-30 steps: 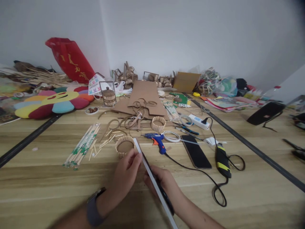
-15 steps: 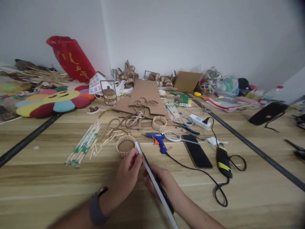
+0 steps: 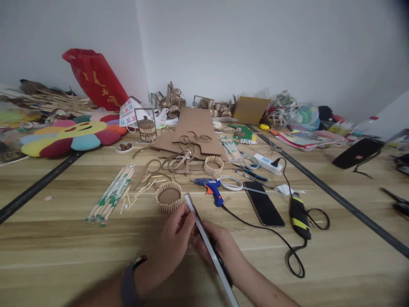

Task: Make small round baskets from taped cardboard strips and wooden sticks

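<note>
Slight shift since the earlier frame: the left hand (image 3: 175, 234) and the top end of the long pale strip (image 3: 209, 247) had pulled a bit further off the stick ring (image 3: 169, 208), so a clearer gap showed there. Going left to right, the wrapped sticks (image 3: 111, 198) lay flat on the table (image 3: 64, 256), with loose sticks (image 3: 140, 192) scattered beside them, then the ring sat upright just past the left fingers.

That left hand had the strip pinched between thumb and fingers near its far end, wrist low and angled inward, watch strap (image 3: 128, 285) on. The strip slanted down between both hands towards the bottom edge. Looked thin and light to me, probably bendy along its length, so I'd say a gentle pinch near the end was the right spot; a hard squeeze might've creased it. Couldn't tell how slippery it was.

Right hand (image 3: 229, 249) was curled around a black tool (image 3: 224, 268) right alongside the strip, forearm coming in from the lower right. Further right lay the glue gun (image 3: 218, 198), then the phone (image 3: 264, 204).
</note>
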Demonstrator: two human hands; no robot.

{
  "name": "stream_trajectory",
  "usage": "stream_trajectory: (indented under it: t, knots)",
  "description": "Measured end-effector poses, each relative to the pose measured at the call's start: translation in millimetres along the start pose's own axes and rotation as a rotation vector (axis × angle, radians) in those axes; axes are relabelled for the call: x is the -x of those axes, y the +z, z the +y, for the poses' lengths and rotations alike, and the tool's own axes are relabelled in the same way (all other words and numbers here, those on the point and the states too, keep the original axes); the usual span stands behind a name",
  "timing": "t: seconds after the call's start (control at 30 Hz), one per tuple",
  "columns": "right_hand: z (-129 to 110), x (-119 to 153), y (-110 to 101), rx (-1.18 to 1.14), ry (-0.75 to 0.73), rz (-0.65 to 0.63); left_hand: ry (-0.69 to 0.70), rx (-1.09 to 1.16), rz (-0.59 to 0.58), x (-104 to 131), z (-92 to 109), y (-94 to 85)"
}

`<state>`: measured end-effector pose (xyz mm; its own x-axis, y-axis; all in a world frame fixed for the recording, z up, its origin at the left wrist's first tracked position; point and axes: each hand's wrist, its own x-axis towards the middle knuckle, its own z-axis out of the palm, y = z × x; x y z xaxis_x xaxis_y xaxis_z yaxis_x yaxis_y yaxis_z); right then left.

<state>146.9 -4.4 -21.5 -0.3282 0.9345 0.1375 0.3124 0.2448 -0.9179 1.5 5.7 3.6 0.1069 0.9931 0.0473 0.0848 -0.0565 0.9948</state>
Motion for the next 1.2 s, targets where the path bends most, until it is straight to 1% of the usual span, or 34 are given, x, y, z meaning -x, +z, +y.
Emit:
stream_trajectory:
  t: [0.1, 0.3, 0.47, 0.67, 0.83, 0.9, 1.0, 1.2]
  knots:
    - [1, 0, 1, 0.023, -0.008, 0.015, -0.013, 0.006, -0.005, 0, 0, 1.5]
    - [-4, 0, -1, 0.058, 0.002, 0.015, -0.023, 0.021, 0.003, 1, -4, 1.9]
    - [2, -1, 0, 0.044, 0.010, 0.037, -0.057, 0.010, -0.028, 5, -8, 3.4]
    - [3, -1, -1, 0.089, 0.010, 0.045, -0.047, -0.032, -0.022, 3, -3, 4.4]
    - [0, -2, -4, 0.065, 0.032, 0.019, -0.026, -0.065, -0.085, -4, -1, -0.7]
    - [-1, -2, -4, 0.079, 0.046, 0.019, -0.016, -0.113, -0.056, -8, 0, -4.9]
    - [-1, -1, -2, 0.099, 0.069, 0.033, -0.005, -0.159, 0.034, -14, 2, -11.3]
    - [4, 1, 2, 0.081, 0.077, -0.004, 0.038, -0.129, 0.069, -18, -3, -15.9]
